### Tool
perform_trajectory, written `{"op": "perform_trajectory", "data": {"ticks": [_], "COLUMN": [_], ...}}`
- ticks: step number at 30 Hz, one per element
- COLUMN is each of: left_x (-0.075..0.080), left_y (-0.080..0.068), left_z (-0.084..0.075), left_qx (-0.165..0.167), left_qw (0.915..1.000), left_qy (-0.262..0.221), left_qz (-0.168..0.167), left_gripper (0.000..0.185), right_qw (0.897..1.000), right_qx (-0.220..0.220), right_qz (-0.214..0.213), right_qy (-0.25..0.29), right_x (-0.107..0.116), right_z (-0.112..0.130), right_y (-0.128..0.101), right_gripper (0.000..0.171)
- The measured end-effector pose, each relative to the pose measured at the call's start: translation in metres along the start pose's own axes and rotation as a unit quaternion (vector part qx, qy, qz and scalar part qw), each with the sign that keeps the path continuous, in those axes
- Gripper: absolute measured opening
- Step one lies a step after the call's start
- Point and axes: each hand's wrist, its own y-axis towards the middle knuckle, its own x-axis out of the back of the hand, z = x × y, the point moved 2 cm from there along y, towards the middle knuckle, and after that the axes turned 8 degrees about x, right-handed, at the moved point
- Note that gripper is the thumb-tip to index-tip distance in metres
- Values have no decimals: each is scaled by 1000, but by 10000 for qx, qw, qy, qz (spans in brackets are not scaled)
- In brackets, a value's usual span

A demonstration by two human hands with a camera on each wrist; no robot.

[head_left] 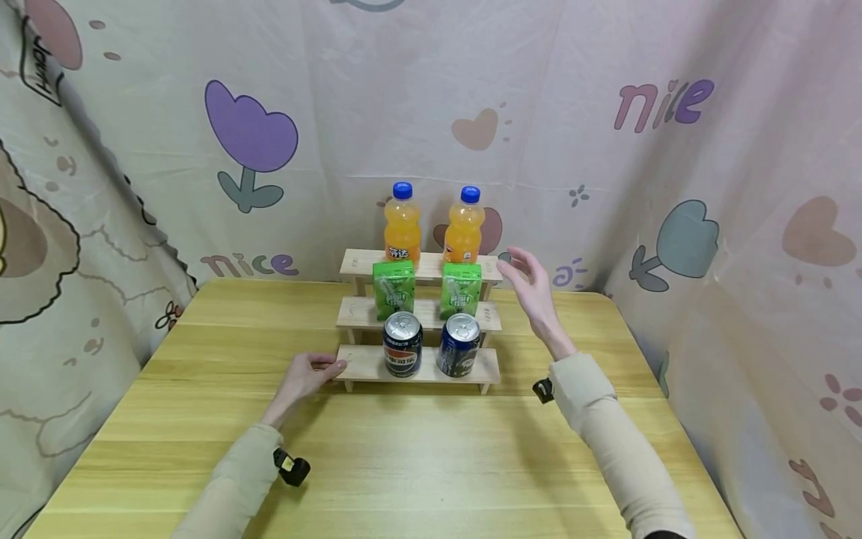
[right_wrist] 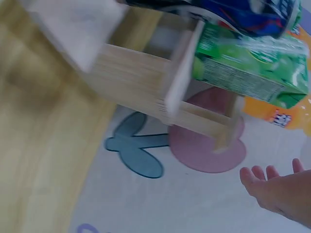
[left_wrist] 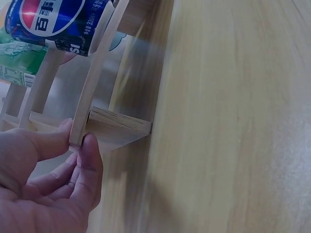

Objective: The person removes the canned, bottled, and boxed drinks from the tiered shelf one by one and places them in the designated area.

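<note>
On the table (head_left: 431,464), the wooden rack (head_left: 364,262) is pinched at its lowest board (head_left: 364,364) by the left hand (head_left: 306,378), seen closest in the left wrist view. In the right wrist view, the loosely extended right hand (head_left: 534,296) is shown apart from it. Cartons (head_left: 393,290) are partly covered by cans (head_left: 402,352), bottles (head_left: 402,224) by cartons.

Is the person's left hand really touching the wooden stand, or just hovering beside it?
Touching. The left wrist view shows it plainly: the left hand pinches the wooden stand at one end, thumb on one side, finger on the other.
</note>
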Motion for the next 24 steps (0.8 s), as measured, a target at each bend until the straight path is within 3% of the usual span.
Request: {"op": "perform_trajectory", "data": {"ticks": [5, 9, 24], "left_x": [-1, -1, -1], "left_y": [1, 0, 0], "left_z": [-1, -2, -3], "left_qx": [193, 262, 195], "left_qw": [9991, 9985, 9984], "left_qy": [-343, -416, -503], "left_qz": [158, 221, 192], "left_gripper": [45, 44, 43], "right_qw": [9999, 9996, 9929], "right_qx": [89, 83, -77], "right_qz": [70, 265, 1147], "right_qy": [43, -21, -315], "right_x": [-1, -6, -28], "right_z": [0, 14, 38], "right_y": [25, 39, 81], "right_gripper": [57, 60, 62]}}
